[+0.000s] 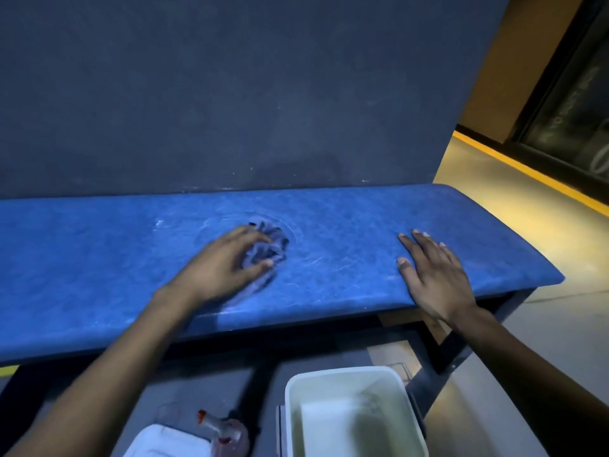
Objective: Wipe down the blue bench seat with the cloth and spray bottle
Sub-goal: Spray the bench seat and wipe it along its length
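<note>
The blue bench seat (346, 222) runs across the view, padded and streaked with pale wipe marks. My left hand (220, 262) presses a crumpled blue-grey cloth (268, 244) onto the middle of the seat, fingers curled over it. My right hand (431, 272) lies flat and empty on the seat near its right end, fingers spread, wrist over the front edge. A spray bottle (224, 435) with a reddish trigger stands on the floor below, between my arms, away from both hands.
A white bucket (398, 379) holding water stands on the floor under the seat's front edge. A white container (164, 441) sits left of the spray bottle. A dark blue backrest (230, 94) rises behind the seat. Floor with a yellow stripe (527, 169) lies to the right.
</note>
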